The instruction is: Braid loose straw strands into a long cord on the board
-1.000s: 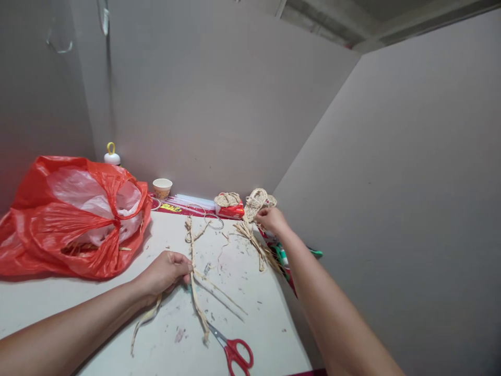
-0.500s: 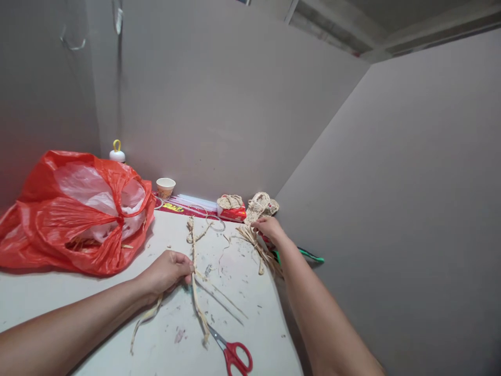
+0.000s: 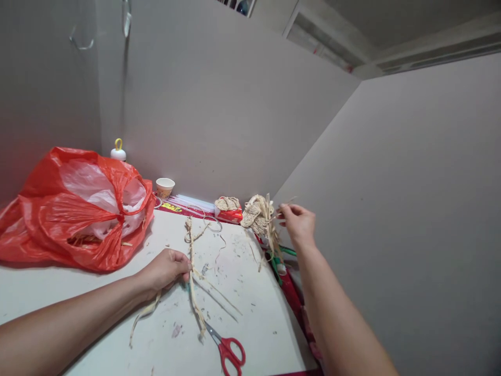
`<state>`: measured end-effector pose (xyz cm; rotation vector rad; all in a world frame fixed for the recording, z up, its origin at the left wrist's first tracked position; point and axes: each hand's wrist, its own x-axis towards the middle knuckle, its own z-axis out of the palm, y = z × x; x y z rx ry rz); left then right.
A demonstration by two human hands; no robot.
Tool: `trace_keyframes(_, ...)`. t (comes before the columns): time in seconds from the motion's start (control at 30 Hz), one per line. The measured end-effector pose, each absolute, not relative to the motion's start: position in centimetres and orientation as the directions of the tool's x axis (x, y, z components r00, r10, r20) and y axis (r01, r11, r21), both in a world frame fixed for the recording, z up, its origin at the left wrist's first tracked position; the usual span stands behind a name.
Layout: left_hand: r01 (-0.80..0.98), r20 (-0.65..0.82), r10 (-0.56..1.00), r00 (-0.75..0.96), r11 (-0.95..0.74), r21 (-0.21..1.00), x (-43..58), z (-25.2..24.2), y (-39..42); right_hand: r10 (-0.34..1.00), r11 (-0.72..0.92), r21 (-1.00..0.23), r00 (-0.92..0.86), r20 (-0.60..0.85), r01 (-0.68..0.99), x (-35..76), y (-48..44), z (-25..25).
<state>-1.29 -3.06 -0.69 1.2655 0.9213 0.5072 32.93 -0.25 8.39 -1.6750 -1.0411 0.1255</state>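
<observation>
My left hand (image 3: 172,269) is closed in a pinch on a thin straw braid (image 3: 191,248), whose upper end lies knotted on the table. Loose straw strands fan out below the fingers. My right hand (image 3: 298,223) is raised at the table's right edge, its fingers pinched on straw from a bundle of straw strands (image 3: 271,222) that stands up beside the fingertips. Red-handled scissors (image 3: 231,355) lie near the front, the blades partly under the straw. Small woven straw sandals (image 3: 256,214) sit behind the bundle.
A large red plastic bag (image 3: 88,209) fills the left side. Along the back are a paper cup (image 3: 165,188), white sticks (image 3: 191,202), a wire ring (image 3: 213,224) and a red packet (image 3: 229,214) topped by a woven straw piece (image 3: 227,203). Grey partition walls (image 3: 195,104) enclose the table (image 3: 250,334).
My right hand has moved right and lifted the straw bundle from lying on the table to nearly upright. My left hand still pinches the braid. The view has shifted slightly.
</observation>
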Motion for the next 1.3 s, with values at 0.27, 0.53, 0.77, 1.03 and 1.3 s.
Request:
trace_keyframes(0.27, 0.157, -0.292, 0.775, 0.560, 0.247, 0.956, -1.3, -0.5, -3.1, 0.597, 0.088, -0.831, 0.639, 0.486, 0.550, 31.7, -2.1, 9.7)
trace_keyframes(0.53, 0.139, -0.285, 0.775, 0.564, 0.251, 0.958, -1.3, -0.6, -3.1, 0.608, 0.140, -0.861, 0.643, 0.465, 0.490, 31.2, -2.5, 9.9)
trace_keyframes(0.77, 0.128, -0.273, 0.772, 0.575, 0.245, 0.961, -1.3, -1.1, -3.0, 0.660, 0.225, -0.897, 0.618, 0.427, 0.380, 30.0, -3.3, 10.1)
trace_keyframes(1.03, 0.168, -0.290, 0.776, 0.560, 0.236, 0.957, -1.3, -0.5, -3.1, 0.958, -0.018, -0.947, 0.278, 0.076, 0.321, 25.9, -6.7, 7.6)
trace_keyframes(1.3, 0.210, -0.298, 0.768, 0.567, 0.215, 0.954, -1.3, -0.4, -2.9, 0.906, -0.194, -0.769, 0.412, 0.097, 0.609, 29.4, -13.7, 9.0)
